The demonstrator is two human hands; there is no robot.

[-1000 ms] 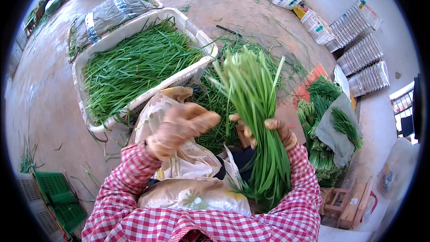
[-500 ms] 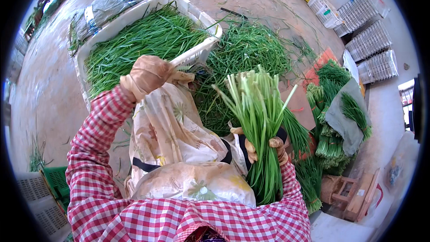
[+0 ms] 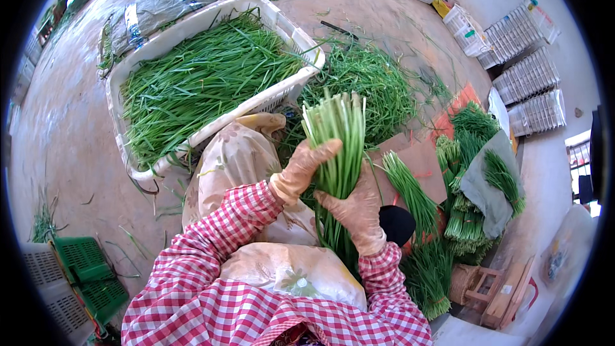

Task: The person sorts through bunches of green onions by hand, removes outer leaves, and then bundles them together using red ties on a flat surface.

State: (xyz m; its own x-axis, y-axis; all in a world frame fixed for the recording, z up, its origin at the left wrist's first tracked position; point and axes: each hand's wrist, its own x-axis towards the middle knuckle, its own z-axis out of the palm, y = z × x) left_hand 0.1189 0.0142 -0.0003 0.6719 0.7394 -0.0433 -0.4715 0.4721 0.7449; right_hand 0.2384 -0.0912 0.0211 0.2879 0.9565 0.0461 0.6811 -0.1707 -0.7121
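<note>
Upright over my lap stands a bunch of garlic chives, pale cut ends up and green leaves hanging down. My left hand is closed round its left side, near the upper stems. Lower down, my right hand wraps the bunch from the right, thumb across the front. Both hands wear thin tan gloves. Just right of my right hand, another small bunch of chives lies on a piece of cardboard. The lower leaves of the held bunch are partly hidden by my right hand and apron.
Ahead on the left is a white crate full of loose chives. A heap of green trimmings covers the floor beside it. Tied bunches are stacked at the right under a grey cloth, near a small wooden stool. Green baskets stand at the left.
My left hand has left the white crate's rim and moved right onto the chives. My right hand and the bunch have shifted left, over my lap.
</note>
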